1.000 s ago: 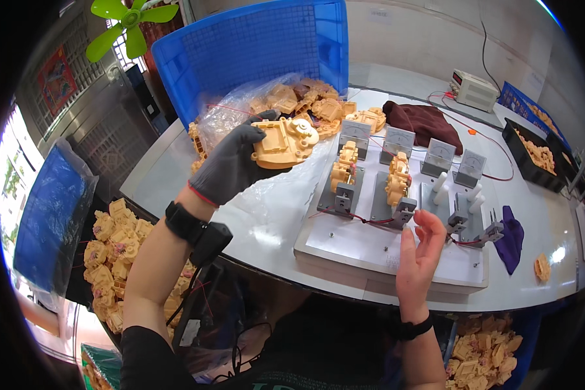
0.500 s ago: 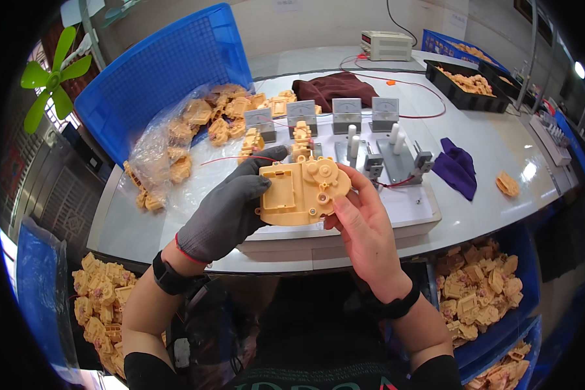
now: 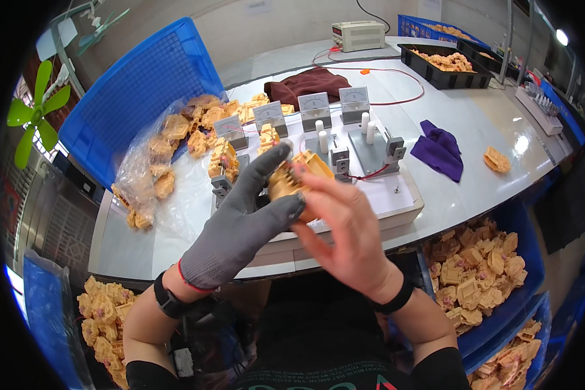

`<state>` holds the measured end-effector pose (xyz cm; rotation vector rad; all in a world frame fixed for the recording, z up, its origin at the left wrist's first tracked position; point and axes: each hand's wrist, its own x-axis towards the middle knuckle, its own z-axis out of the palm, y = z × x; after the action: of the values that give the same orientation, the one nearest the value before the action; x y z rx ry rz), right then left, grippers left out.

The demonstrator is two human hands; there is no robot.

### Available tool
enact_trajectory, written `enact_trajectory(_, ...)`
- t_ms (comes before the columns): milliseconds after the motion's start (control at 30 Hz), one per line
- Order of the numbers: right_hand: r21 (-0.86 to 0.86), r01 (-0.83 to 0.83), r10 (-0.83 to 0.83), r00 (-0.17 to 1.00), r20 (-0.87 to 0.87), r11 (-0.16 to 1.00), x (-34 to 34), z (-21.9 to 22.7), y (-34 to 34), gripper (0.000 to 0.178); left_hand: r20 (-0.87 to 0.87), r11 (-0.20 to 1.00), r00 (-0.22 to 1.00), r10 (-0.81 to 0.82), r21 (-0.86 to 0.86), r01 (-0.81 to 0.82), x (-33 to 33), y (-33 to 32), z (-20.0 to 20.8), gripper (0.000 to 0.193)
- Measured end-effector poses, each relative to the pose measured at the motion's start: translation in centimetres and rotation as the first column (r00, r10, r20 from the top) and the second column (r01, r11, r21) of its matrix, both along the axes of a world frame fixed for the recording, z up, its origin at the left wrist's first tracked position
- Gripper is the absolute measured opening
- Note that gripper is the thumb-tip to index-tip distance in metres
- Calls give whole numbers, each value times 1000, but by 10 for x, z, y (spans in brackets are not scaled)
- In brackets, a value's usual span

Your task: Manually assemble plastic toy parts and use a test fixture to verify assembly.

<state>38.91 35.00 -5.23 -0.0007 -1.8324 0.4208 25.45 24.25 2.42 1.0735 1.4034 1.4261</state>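
Observation:
My left hand [image 3: 237,221], in a grey glove, grips a yellow-beige moulded plastic housing [image 3: 283,184], which is tilted on edge. My bare right hand [image 3: 344,231] is closed around the housing's right side, its fingers slightly blurred and covering part of it. Just beyond my hands is a white test stand [image 3: 396,211] with several small panel meters [image 3: 315,110], metal clamps [image 3: 340,159] and white pegs [image 3: 322,136]. Two similar housings [image 3: 223,159] sit at the stand's left side.
A blue crate [image 3: 143,84] leans at the back left beside bagged housings [image 3: 175,127]. Purple cloth [image 3: 439,153] and one loose part [image 3: 496,160] lie to the right. Full bins [image 3: 481,273] flank me below the table. A power supply [image 3: 359,36] stands at the back.
The housing has turned from its broad face toward me to an edge-on tilt. My right hand has shifted its grip over it, and the whole view has swung slightly right.

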Motion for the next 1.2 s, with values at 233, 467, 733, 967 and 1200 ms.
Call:
enact_trajectory(233, -272, -139, 132, 990, -43, 952, 26, 2, 8, 35, -761, 902, 642, 99, 341, 265, -53, -2, -37, 43)
enact_trajectory(467, -580, 44, 37, 991, 128, 814, -1, -33, 66, 23, 482, 998, 874, -66, 16, 67, -77, 44, 16, 35)
enact_trajectory(733, -529, 4, 23, 999, 45, 849, -12, -47, 61, 26, 439, 981, 894, -93, -115, 159, -117, 104, 37, 34)
enact_trajectory(967, -623, -90, 149, 988, 42, 777, -5, -44, 63, 19, 326, 971, 940, 102, -240, -22, -125, 149, 31, 31)
enact_trajectory(1200, -562, -115, 148, 989, 13, 819, -5, -42, 61, 16, -62, 953, 976, 210, -210, -218, -107, 174, 13, 25)
